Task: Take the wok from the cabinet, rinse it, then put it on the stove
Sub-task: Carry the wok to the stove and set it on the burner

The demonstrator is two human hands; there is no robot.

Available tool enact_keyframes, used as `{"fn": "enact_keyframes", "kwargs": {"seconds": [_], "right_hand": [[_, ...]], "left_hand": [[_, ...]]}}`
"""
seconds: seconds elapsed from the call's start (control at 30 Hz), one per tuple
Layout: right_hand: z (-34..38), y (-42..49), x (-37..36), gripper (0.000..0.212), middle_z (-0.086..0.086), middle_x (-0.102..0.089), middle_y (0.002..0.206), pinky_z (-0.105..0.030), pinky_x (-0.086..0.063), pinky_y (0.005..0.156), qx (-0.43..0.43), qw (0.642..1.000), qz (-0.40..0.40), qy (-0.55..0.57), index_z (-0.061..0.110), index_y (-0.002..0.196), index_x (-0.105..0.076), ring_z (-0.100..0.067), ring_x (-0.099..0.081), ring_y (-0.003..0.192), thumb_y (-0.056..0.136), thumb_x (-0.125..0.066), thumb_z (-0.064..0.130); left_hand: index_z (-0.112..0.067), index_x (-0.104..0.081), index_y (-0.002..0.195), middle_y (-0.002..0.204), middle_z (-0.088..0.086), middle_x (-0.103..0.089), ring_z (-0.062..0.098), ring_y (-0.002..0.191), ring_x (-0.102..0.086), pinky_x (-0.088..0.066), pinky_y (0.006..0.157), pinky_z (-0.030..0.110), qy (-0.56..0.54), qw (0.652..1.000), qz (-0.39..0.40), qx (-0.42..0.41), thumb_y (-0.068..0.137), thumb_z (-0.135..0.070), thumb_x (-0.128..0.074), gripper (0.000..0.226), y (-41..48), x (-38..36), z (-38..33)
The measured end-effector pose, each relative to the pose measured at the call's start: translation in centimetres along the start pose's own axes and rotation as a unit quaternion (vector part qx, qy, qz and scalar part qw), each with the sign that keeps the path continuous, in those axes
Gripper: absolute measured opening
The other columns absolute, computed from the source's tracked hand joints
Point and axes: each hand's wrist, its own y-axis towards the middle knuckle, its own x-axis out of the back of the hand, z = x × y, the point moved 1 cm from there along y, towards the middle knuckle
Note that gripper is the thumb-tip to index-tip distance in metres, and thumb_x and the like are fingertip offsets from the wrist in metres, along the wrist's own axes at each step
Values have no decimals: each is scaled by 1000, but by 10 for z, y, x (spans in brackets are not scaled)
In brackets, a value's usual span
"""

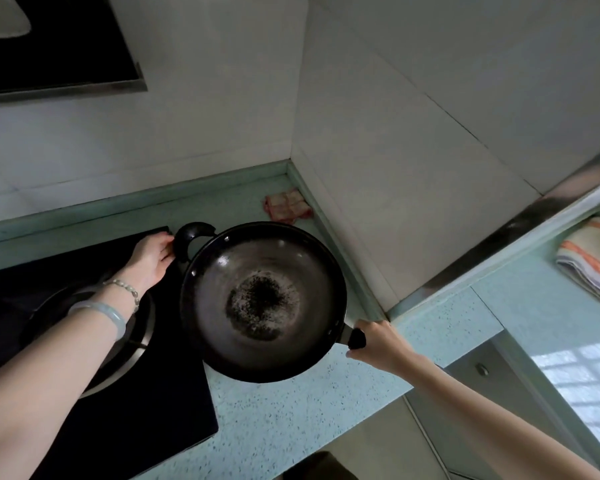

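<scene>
Head view. Wok point(264, 303) sits right of the burner point(132, 344), not over it; its bowl straddles the right edge of the stove point(118, 393) glass and the speckled bench point(291, 427). Can't tell if its bottom rests there or hangs just above. Wok is upright and empty, with a dark scorched patch at the centre.

Left hand point(153, 258) grips the loop handle point(191, 237) on the wok side nearest the burner, fingers curled on it. Right hand point(378, 341) is wrapped round the dark end of the long handle point(355, 338), on the side away from the burner.

Judged step: final placement on the stove; looks nearly done.

To do it well:
- keep both grips, lift level, carry it left until the bowl centres over the burner
- lower straight down so the round bottom seats on the ring's supports, no sliding across the glass
- let go only once it stops rocking, loop side first

Risk: the heavy wok tips toward the long handle if let go off-centre.

Red cloth point(286, 209) lies in the corner, far right of the burner and behind the wok, clear of the path.
</scene>
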Motion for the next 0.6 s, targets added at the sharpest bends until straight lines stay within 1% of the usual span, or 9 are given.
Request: {"fn": "enact_keyframes", "kwargs": {"seconds": [0.07,0.13,0.2,0.23,0.27,0.3,0.37,0.47,0.6], "right_hand": [[4,1,-3,25,-1,-65,80,-35,-51,64,-11,1000,-3,9,18,84,-58,-18,-60,76,72,-73,33],[11,3,-5,25,-1,-65,79,-34,-50,59,-21,1000,-3,18,18,83,-57,-18,-62,74,71,-73,33],[22,5,-9,27,-3,-66,81,-31,-48,56,-29,999,2,37,16,86,-59,-18,-62,73,71,-73,33],[29,6,-11,28,-4,-66,83,-31,-47,55,-34,998,3,53,15,89,-59,-18,-62,73,71,-73,33],[37,7,-13,30,-5,-66,84,-30,-45,53,-38,997,3,67,14,90,-59,-18,-61,72,71,-73,33],[46,8,-16,31,-5,-65,85,-29,-42,52,-43,996,3,82,14,91,-59,-18,-59,70,71,-73,33],[62,12,-21,33,-6,-65,84,-28,-38,49,-50,992,5,116,13,89,-58,-18,-56,66,70,-74,33],[79,18,-29,36,-4,-61,73,-27,-39,47,-62,983,24,172,12,85,-54,-19,-55,60,69,-77,34],[94,24,-32,32,-3,-57,68,-24,-42,41,-86,958,61,266,9,83,-53,-16,-53,51,72,-78,26]], "left_hand": [[-19,-51,84,76,-5,-64,13,94,-52,-42,85,23,14,1000,3,-17,96,-9,-38,21,2,-1,2],[-16,-55,94,89,-6,-56,12,100,-49,-38,95,28,40,999,-17,-29,98,-14,-38,18,4,1,6],[-13,-57,110,89,-3,-56,13,90,-53,-42,85,27,57,996,-47,-41,96,-17,-42,20,2,10,12],[-10,-59,109,89,2,-59,15,89,-54,-43,82,28,66,995,-60,-51,93,-20,-47,23,5,17,17],[-6,-59,108,95,11,-62,21,95,-56,-44,85,31,74,993,-72,-57,89,-24,-51,28,6,25,22],[-1,-57,112,109,21,-61,27,106,-56,-43,92,35,82,991,-85,-57,85,-28,-53,38,5,32,27],[2,-46,128,133,24,-50,32,124,-49,-38,101,37,75,990,-104,-63,86,-26,-54,51,-12,37,29],[-6,-40,135,139,10,-45,25,127,-44,-34,107,36,57,986,-121,-101,91,-21,-51,48,-52,35,33],[-4,-44,131,132,10,-48,22,120,-48,-36,108,35,34,986,-114,-120,92,-14,-50,40,-97,31,58]]}}
